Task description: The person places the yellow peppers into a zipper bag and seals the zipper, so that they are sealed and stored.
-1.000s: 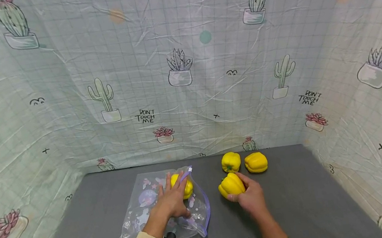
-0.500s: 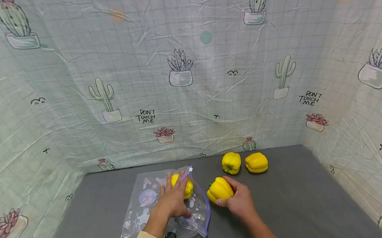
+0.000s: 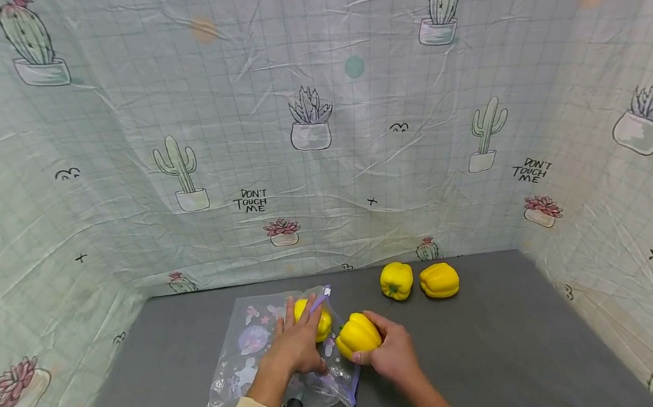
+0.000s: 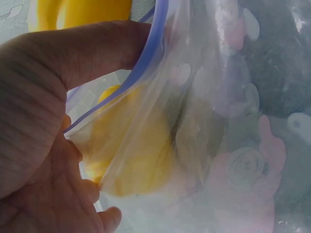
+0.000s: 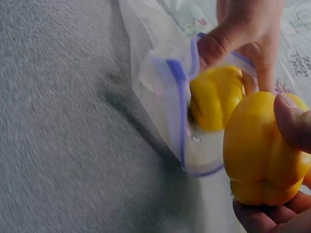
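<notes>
A clear zip bag (image 3: 232, 379) with pastel prints and a purple zip edge lies on the table, its mouth facing right. Over the mouth my left hand (image 3: 294, 350) spreads its fingers; in the left wrist view the thumb (image 4: 102, 51) props one rim while the fingertips sit at the other. One yellow bell pepper (image 5: 214, 99) is inside the bag, just behind the gaping mouth. My right hand (image 3: 396, 356) grips a second yellow bell pepper (image 3: 358, 337) between thumb and fingers, right at the bag's purple edge.
Two more yellow bell peppers, one with its green stem facing forward (image 3: 397, 281) and one on its side (image 3: 439, 281), rest at the back right. A cactus-printed sheet (image 3: 323, 183) walls the grey table (image 3: 500, 346) at the back and sides.
My right hand has carried its bell pepper leftward, from beside the back peppers to the bag's mouth. The left hand and the bag have stayed nearly still.
</notes>
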Available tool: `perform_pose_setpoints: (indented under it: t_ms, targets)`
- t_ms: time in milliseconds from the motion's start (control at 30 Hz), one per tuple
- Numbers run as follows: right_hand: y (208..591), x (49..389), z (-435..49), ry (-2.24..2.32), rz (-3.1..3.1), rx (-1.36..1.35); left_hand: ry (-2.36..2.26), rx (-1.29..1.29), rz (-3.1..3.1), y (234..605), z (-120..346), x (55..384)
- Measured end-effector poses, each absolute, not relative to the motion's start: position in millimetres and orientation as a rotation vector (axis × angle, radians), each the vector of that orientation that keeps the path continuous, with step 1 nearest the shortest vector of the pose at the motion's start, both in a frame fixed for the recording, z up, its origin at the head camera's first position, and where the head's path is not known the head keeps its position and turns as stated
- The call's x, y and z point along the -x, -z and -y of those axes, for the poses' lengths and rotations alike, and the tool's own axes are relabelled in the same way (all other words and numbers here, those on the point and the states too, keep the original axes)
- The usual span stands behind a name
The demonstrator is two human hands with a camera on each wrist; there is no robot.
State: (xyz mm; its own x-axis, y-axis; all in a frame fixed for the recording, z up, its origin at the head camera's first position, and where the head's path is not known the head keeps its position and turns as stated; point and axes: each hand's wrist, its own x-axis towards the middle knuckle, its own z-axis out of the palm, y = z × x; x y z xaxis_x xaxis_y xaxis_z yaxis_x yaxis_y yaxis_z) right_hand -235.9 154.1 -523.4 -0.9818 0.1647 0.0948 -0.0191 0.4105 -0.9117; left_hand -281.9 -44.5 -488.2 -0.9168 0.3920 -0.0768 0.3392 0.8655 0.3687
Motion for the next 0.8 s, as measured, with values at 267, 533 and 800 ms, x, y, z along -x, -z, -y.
perform_pose_setpoints:
  t_ms: [267, 533, 800]
  targets:
    - [533, 236, -139, -1.62, 2.508, 0.09, -0.534, -0.599, -2.897, 491, 44, 281]
    - [542, 237, -119, -1.504, 2.495, 0.201, -0.526, -0.615, -2.893, 492, 44, 280]
    - [545, 236, -107, -1.441, 2.456, 0.241, -0.498, -0.617, -2.916, 493, 44, 279]
